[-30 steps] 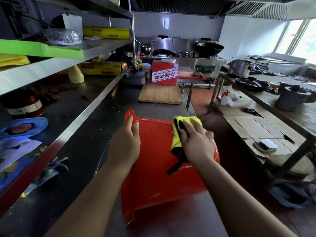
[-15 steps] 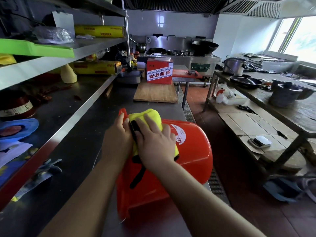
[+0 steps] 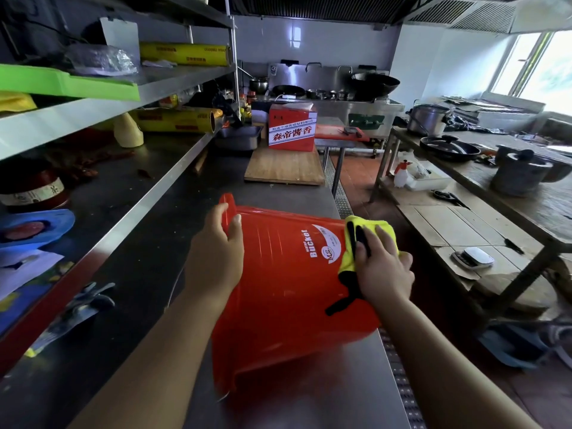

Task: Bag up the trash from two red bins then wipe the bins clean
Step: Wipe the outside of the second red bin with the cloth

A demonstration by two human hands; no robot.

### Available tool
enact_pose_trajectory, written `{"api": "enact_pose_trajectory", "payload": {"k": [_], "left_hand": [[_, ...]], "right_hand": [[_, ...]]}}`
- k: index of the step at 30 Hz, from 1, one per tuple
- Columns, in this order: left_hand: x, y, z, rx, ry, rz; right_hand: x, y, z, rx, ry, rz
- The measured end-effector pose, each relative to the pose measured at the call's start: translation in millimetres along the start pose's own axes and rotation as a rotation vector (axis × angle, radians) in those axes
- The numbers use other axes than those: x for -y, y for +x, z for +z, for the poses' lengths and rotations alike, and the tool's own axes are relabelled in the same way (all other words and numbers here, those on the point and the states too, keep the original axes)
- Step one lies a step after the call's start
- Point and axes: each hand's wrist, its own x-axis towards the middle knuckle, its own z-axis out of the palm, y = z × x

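One red bin (image 3: 288,292) lies on its side on the steel counter (image 3: 145,283), its rim to the left and its base to the right, a white "Bucket" label on top. My left hand (image 3: 216,252) grips the rim, fingers curled over its edge. With straight fingers my right hand (image 3: 382,267) presses a yellow cloth with black trim (image 3: 351,243) flat against the bin's wall near the base end. No second red bin and no trash bag is in view.
A wooden board (image 3: 284,167) and a red carton (image 3: 292,126) sit farther along the counter. Shelves (image 3: 93,109) with rolls of film and clutter run along the left. A floor aisle and a wooden table (image 3: 510,193) with pots lie to the right.
My right hand has slid the cloth from beside my left hand near the rim rightward to the base end. My left hand has kept its place at the rim.
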Motion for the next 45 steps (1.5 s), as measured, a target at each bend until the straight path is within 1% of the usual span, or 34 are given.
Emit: {"api": "enact_pose_trajectory", "payload": {"k": [3, 5, 7, 10, 12, 14, 17, 22, 27, 30, 33, 38, 40, 45], "left_hand": [[-1.7, -2.4, 1.9, -0.075, -0.030, -0.036], [-2.5, -2.4, 3.5, -0.106, -0.002, -0.023], [-1.7, -0.1, 3.9, -0.124, 0.028, 0.003], [1.8, 5.1, 1.9, -0.127, 0.012, 0.010], [4.1, 6.4, -0.9, -0.077, 0.027, -0.008], [6.6, 3.8, -4.1, 0.018, -0.003, -0.061], [15.1, -4.3, -5.6, 0.096, -0.047, -0.086], [28.8, -29.0, 0.5, 0.079, -0.030, 0.019], [27.6, -33.0, 7.3, 0.076, -0.007, 0.017], [24.9, -32.9, 10.1, 0.065, -0.040, -0.027], [15.8, -25.9, 9.4, 0.039, -0.109, -0.013], [4.2, -4.1, 13.4, 0.078, -0.085, -0.041], [3.9, 3.5, 15.4, 0.062, -0.077, -0.056], [0.5, 19.1, 18.0, 0.036, -0.171, -0.118]], "right_hand": [[6.0, -2.5, 0.2, 0.002, -0.006, 0.028], [19.7, -11.9, 0.7, 0.002, 0.002, -0.006], [37.4, -29.5, 2.2, 0.002, 0.013, -0.125], [73.6, -61.4, 7.4, 0.069, 0.019, -0.349], [94.8, -79.1, 13.5, 0.080, 0.024, -0.502], [105.5, -83.6, 16.2, 0.081, 0.013, -0.578], [101.6, -70.8, 19.6, 0.116, -0.003, -0.582], [96.4, -50.1, 19.3, 0.121, -0.005, -0.544], [97.2, -47.4, 14.5, 0.130, -0.002, -0.528], [96.7, -46.8, 8.5, 0.135, -0.004, -0.517], [101.3, -39.6, -1.4, 0.125, 0.010, -0.484], [126.4, -34.7, -5.0, 0.165, -0.007, -0.561], [133.4, -32.8, 0.3, 0.174, -0.030, -0.559], [127.3, -14.6, 7.6, 0.153, -0.054, -0.543]]}}
